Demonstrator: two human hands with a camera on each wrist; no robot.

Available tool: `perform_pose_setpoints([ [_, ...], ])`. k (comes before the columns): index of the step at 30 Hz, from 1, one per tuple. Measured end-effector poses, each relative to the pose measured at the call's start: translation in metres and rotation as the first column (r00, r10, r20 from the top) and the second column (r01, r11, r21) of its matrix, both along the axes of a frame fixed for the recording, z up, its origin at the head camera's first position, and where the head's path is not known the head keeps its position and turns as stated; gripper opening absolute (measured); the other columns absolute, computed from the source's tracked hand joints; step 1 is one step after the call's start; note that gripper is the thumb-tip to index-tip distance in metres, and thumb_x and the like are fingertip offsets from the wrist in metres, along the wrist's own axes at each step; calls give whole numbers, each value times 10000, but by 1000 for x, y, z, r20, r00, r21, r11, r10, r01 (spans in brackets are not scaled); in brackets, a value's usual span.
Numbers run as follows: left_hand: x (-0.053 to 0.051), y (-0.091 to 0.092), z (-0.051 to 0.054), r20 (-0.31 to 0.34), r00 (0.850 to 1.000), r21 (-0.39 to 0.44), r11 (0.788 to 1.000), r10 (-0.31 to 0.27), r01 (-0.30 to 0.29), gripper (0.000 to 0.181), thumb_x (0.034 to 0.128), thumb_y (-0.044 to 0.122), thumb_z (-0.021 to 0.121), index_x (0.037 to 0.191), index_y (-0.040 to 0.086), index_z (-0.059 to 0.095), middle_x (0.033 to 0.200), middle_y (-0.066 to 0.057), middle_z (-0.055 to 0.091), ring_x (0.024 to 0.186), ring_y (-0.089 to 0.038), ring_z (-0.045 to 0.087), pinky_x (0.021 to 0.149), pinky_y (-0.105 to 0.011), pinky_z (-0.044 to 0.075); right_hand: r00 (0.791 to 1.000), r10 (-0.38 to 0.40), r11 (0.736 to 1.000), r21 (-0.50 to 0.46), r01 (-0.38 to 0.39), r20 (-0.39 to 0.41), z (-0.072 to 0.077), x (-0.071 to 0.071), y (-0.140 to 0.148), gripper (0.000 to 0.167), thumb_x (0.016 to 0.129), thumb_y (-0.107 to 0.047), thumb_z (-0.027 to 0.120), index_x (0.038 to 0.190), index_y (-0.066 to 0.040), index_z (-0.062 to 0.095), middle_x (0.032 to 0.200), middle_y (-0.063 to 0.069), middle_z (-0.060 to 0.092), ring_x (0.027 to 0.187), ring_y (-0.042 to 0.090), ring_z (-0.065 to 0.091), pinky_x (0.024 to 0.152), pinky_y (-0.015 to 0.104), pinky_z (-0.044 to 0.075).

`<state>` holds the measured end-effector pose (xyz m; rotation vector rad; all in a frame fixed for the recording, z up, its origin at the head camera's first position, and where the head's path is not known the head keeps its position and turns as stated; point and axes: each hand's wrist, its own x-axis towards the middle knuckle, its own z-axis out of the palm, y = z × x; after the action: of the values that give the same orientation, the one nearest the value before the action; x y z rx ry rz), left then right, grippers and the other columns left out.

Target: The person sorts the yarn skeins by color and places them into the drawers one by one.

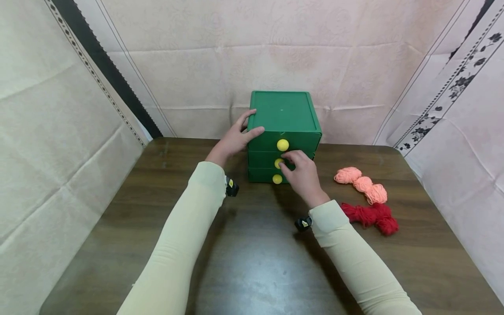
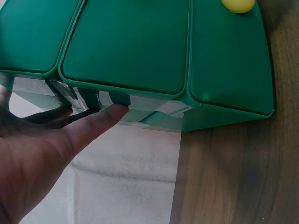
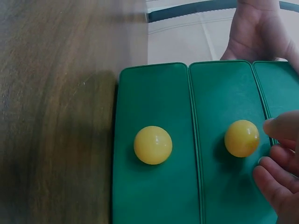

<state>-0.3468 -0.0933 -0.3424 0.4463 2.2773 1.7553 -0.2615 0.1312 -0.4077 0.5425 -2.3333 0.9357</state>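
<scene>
A green three-drawer box (image 1: 281, 111) stands at the back of the table, each drawer front bearing a round yellow knob. My left hand (image 1: 238, 135) rests against the box's left side, its thumb at the upper front edge. In the left wrist view, the left thumb (image 2: 100, 122) touches the side, which has clear tape on it. My right hand (image 1: 303, 175) is at the middle drawer, thumb and fingers spread about its knob (image 1: 279, 163). In the right wrist view, a small gap shows between the fingertips and that middle knob (image 3: 241, 138). All drawers look closed.
On the right of the wooden table (image 1: 244, 258) lie a peach yarn skein (image 1: 362, 183) and, nearer, a red yarn skein (image 1: 372, 215). The right forearm partly covers the red one. Pale cloth (image 1: 256, 65) hangs behind and at both sides.
</scene>
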Motion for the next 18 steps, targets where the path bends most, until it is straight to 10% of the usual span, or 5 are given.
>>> perform_pose_setpoints([
  [18,1,0,3,29,1000,-18,1000,4,-3,718,845,579,654,1421,590,226,1585,-21,240,1320,-289,448,993,-553,443,1000,-8,997,75,6,24,-6,-3,-10,175,866,-132,727,1014,-41,708,1046,93,667,971,243,618,862,402,524],
])
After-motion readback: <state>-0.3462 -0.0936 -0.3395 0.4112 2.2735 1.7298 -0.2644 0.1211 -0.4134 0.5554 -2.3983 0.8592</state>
